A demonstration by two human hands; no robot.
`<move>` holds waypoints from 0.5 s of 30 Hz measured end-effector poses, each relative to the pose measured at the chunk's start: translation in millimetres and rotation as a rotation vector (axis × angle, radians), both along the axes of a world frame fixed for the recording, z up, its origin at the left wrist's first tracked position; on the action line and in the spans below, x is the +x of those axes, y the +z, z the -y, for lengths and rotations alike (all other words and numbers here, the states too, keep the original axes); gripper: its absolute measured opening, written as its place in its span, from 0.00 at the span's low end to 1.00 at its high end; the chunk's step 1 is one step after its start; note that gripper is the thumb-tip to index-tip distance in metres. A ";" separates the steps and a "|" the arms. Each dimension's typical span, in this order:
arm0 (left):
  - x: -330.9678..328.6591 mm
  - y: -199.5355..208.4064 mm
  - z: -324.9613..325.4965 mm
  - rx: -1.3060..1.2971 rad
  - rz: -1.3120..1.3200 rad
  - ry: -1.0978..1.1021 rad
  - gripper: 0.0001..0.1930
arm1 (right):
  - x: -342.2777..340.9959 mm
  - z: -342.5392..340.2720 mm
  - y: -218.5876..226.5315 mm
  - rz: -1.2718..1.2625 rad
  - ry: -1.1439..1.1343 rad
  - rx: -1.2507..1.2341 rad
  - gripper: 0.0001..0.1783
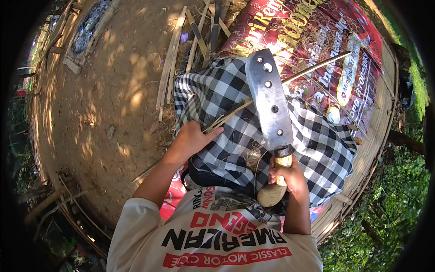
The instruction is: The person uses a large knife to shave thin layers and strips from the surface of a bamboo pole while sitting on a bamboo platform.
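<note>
My right hand (293, 176) is wrapped round the wooden handle of a big cleaver (271, 102), whose broad steel blade has a row of holes and points away from me. In my left hand (192, 138) is a long thin bamboo strip (231, 113), gripped over my lap. Near my thumb the strip looks split into thin slivers. It passes behind the blade and comes out on the far right side; whether the blade touches it I cannot tell. A black-and-white checked cloth (226, 90) covers my lap.
Several bamboo slats (172, 59) lie on the cracked earth floor (127, 90) ahead to the left. A red printed banner (312, 41), strewn with shavings, spreads at the far right. Along the right edge runs a bamboo platform (378, 118), with greenery beyond.
</note>
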State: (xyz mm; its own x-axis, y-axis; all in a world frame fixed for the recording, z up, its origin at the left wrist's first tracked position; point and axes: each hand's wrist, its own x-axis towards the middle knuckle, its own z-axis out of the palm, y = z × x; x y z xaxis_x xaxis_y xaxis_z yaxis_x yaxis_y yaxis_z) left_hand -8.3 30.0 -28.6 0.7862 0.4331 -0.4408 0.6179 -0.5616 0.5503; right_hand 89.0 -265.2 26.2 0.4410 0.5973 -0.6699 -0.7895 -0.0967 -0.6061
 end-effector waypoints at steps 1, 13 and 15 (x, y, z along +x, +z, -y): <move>2.3 3.8 1.4 0.008 -0.008 -0.003 0.41 | 3.1 0.7 0.7 0.064 -0.028 -0.080 0.09; 15.1 34.1 2.5 -0.026 -0.193 -0.002 0.35 | -1.2 6.5 -16.5 0.030 0.247 0.010 0.10; 6.0 20.5 1.0 0.011 -0.041 -0.004 0.37 | -5.4 6.1 -19.2 -0.112 0.199 0.104 0.11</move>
